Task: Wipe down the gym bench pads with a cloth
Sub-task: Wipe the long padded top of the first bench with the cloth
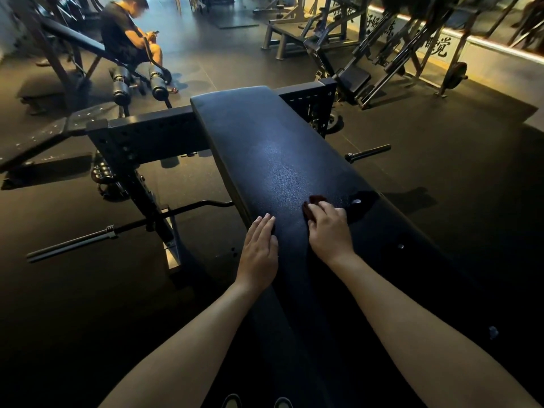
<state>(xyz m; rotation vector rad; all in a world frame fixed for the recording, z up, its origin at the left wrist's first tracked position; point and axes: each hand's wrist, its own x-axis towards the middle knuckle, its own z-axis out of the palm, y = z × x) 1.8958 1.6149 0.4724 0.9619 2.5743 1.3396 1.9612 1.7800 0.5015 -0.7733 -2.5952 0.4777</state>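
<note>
Wiping | your right hand point(329, 228) grips the cloth point(313, 201) against the pad point(265, 136) | left hand point(260, 248) flat, released, likely bracing you at the edge

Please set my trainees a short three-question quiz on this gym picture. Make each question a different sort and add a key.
1. True or false: the left hand lies flat on the bench pad, fingers straight.
2. Multiple choice: which hand has the cloth in its grip? A) the left hand B) the right hand C) neither
3. Fill in: on the pad, the cloth shows just beyond the right hand's ___.

Key: 1 true; 2 B; 3 fingers.
</note>
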